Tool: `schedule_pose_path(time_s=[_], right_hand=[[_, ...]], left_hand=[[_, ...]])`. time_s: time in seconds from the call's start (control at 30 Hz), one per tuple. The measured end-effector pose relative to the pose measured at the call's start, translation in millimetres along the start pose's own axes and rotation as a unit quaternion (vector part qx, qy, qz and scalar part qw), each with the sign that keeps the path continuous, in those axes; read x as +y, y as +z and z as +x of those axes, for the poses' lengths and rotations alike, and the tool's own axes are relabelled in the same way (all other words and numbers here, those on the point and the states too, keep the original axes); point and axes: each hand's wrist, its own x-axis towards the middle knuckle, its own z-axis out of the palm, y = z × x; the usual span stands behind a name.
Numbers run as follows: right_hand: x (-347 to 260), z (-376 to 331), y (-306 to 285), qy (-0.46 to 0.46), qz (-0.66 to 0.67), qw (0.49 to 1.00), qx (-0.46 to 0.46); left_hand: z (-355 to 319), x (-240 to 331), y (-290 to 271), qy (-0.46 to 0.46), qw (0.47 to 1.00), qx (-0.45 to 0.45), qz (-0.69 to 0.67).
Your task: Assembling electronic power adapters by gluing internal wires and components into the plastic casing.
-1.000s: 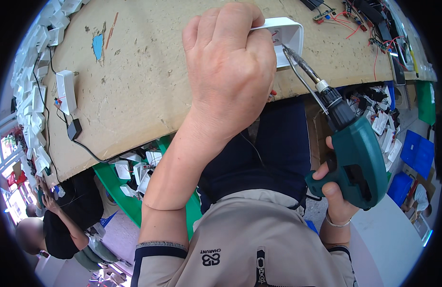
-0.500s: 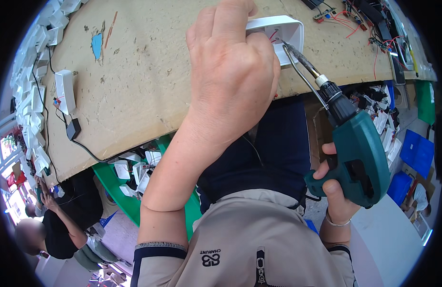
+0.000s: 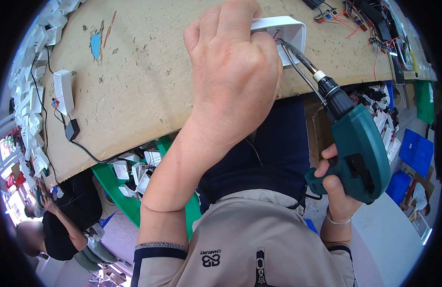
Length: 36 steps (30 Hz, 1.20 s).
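Item: white plastic housing (image 3: 290, 33), rectangular with rounded corners, open-faced and hollow, lying at the near edge of the worn brown worktop (image 3: 149, 81). Red wiring is showing inside its cavity.

Left hand (image 3: 233, 71): lying over the housing, fingers curled around its left side and gripping it, covering much of the shell.

Right hand (image 3: 338, 186): closing around the pistol grip of a green electric screwdriver (image 3: 357, 143), index finger lying along the handle. The long dark bit is angling up and left, its tip reaching into the housing's open cavity.

Containers: green bin (image 3: 135, 184) below the bench edge, holding a loose heap of similar white housings. Blue crates (image 3: 412, 160) are standing at right; contents cannot be told.

Also on the worktop: white adapter block (image 3: 64, 91) with black cable, and small circuit boards with red wires (image 3: 354, 16) at far right.
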Motion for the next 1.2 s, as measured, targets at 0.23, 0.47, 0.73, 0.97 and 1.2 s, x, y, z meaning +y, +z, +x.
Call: schedule_pose_path(time_s=[0.23, 0.47, 0.73, 0.97, 1.2], right_hand=[[-1.9, -0.2, -0.4, 0.002, -0.016, 1.0, -0.006], [-4.6, 0.2, 1.2, 0.001, -0.02, 1.0, -0.006], [-4.9, -0.8, -0.1, 0.002, -0.015, 1.0, -0.005], [-6.8, 1.0, 3.6, 0.001, -0.021, 1.0, 0.004], [-6.9, -1.2, 0.6, 0.005, -0.033, 0.999, -0.002]], left_hand=[[0.8, -0.1, 0.1, -0.004, 1.0, -0.004, -0.005], [0.7, -0.8, 0.4, -0.008, 1.0, -0.009, -0.009], [0.8, -0.7, -1.1, -0.013, 1.0, -0.013, -0.015], [-0.8, 0.4, -3.9, -0.015, 1.0, -0.017, -0.02], [-0.6, 1.0, -4.0, -0.019, 0.999, -0.019, -0.027]])
